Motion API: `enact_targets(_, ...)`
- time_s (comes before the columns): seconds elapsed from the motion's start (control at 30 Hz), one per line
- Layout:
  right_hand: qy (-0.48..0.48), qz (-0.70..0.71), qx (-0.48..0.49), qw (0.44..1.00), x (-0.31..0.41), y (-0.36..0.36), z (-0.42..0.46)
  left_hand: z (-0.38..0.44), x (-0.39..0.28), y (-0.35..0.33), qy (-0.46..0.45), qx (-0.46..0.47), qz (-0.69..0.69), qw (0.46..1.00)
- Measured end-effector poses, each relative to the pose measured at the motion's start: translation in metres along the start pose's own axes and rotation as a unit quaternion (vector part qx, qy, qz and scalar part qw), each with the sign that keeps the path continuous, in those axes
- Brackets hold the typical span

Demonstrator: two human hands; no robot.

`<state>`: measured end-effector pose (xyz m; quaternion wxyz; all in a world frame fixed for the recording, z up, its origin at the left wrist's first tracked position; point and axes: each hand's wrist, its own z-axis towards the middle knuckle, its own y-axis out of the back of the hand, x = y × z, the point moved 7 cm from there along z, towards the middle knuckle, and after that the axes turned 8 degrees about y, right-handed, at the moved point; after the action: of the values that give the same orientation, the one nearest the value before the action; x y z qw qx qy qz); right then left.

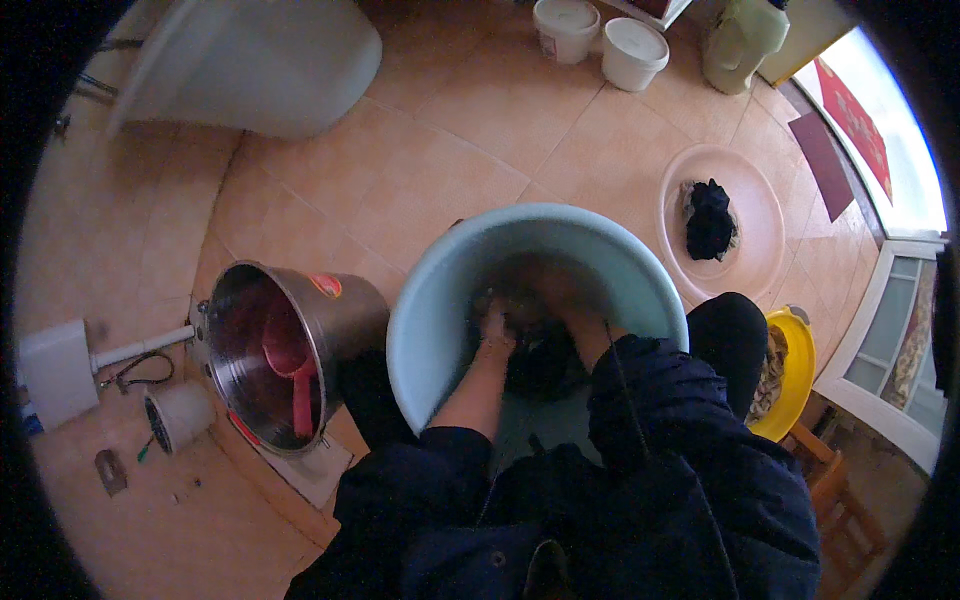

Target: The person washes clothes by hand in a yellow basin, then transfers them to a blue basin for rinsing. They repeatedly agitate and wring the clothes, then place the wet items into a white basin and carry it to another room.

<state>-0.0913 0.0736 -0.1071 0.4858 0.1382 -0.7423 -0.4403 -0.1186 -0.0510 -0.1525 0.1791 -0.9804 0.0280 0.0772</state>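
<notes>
A large light-blue plastic tub (pixel 427 322) stands between my knees, holding dark, murky water and dark cloth (pixel 544 360). Both forearms reach down into it. My left hand (pixel 496 322) is at the water near the tub's middle, beside the cloth; its fingers are blurred and partly hidden. To its right, my right hand (pixel 555 289) is dim and seems to be under the dark water. What either hand grips cannot be made out.
Left stands a metal bucket (pixel 349 307) with a red dipper (pixel 301 390). Right are a pink basin (pixel 761 217) holding dark cloth (pixel 709 221) and a yellow basin (pixel 799 367) with cloth. White lidded tubs (pixel 634 56) and a large jug (pixel 742 45) stand on the far tiles.
</notes>
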Motion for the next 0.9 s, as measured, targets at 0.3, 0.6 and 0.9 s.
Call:
enact_targets(0.3, -0.129, 0.114, 0.16, 0.972, 0.113, 0.002, -0.02, -0.013, -0.027, 0.004, -0.047, 0.088, -0.077, 0.992)
enact_targets(0.6, -0.053, 0.164, -0.163, 0.971, 0.021, 0.035, -0.002, 0.012, -0.018, 0.006, -0.041, 0.085, -0.058, 0.994)
enact_targets(0.9, -0.019, 0.045, -0.01, 0.999, 0.053, -0.027, 0.012, 0.013, -0.012, 0.018, -0.009, -0.006, -0.062, 0.998)
